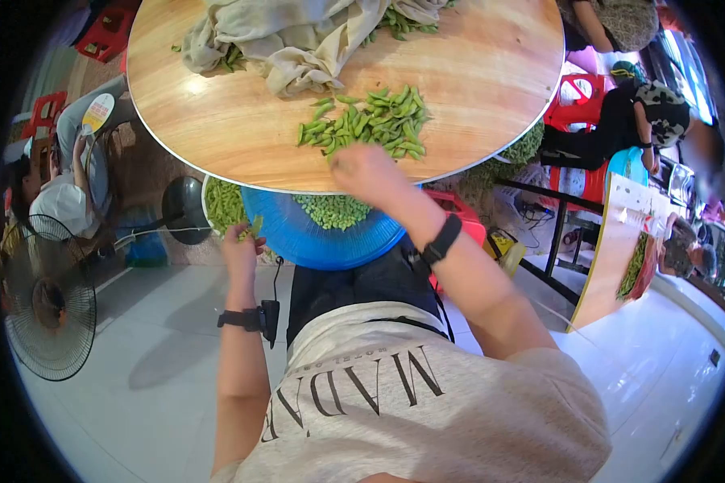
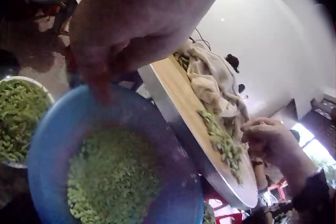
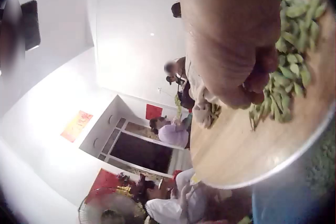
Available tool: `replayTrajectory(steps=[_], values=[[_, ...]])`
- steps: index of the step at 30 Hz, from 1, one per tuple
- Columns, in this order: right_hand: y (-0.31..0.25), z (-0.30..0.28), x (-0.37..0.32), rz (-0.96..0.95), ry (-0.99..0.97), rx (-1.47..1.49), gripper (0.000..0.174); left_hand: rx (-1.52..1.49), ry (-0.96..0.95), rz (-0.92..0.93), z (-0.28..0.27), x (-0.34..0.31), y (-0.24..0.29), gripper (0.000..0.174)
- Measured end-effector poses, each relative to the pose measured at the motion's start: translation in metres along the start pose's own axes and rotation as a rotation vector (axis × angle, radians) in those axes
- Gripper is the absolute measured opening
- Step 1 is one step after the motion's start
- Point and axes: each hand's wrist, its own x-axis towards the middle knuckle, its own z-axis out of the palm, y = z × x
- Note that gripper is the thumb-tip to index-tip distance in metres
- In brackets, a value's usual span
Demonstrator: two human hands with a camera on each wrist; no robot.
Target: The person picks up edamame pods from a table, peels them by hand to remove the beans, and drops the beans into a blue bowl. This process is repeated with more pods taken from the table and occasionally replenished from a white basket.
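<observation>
R hand [image 1: 366,171] is down on the edamame pods [image 1: 379,121], a loose heap of fuzzy green curved pods near the front edge of the round wooden table [image 1: 475,80], smooth pale grain. Knuckles up, wrist bent, fingers curled w/ tips dug into the near side of the heap, closing on pods.

Crumpled beige cloth [image 1: 298,32] lies behind.

L hand [image 1: 242,249] sits low, beside the blue plastic basin [image 1: 314,245] of shelled beans [image 1: 330,211], just by a white bowl [image 1: 217,205] of pods. Fingers bunched, pointing down; green bit at the tips, can't tell if it's pinched.
</observation>
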Motion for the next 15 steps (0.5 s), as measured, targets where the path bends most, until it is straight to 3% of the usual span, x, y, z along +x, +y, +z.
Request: replayTrajectory(steps=[3, 6, 9, 12, 14, 15], values=[[0.019, -0.013, 0.054, -0.038, 0.222, -0.084, 0.013, 0.001, 0.039, -0.037, -0.002, -0.006, 0.015, 0.028], [0.037, -0.007, 0.085, -0.1, 0.068, -0.178, 0.012, -0.012, 0.01, -0.005, 0.002, -0.014, 0.017, 0.029], [0.038, -0.008, 0.095, -0.018, -0.04, -0.273, 0.019, -0.119, -0.078, 0.007, 0.013, -0.031, 0.033, 0.024], [0.045, -0.017, 0.092, -0.124, 0.042, -0.116, 0.019, -0.234, -0.205, 0.004, 0.023, -0.044, 0.068, 0.021], [0.027, -0.038, 0.083, -0.11, -0.136, 0.03, 0.019, -0.298, -0.277, 0.01, 0.028, -0.052, 0.099, 0.021], [0.013, -0.051, 0.079, -0.1, -0.221, 0.105, 0.019, -0.18, -0.201, 0.206, 0.034, -0.058, 0.114, 0.022]])
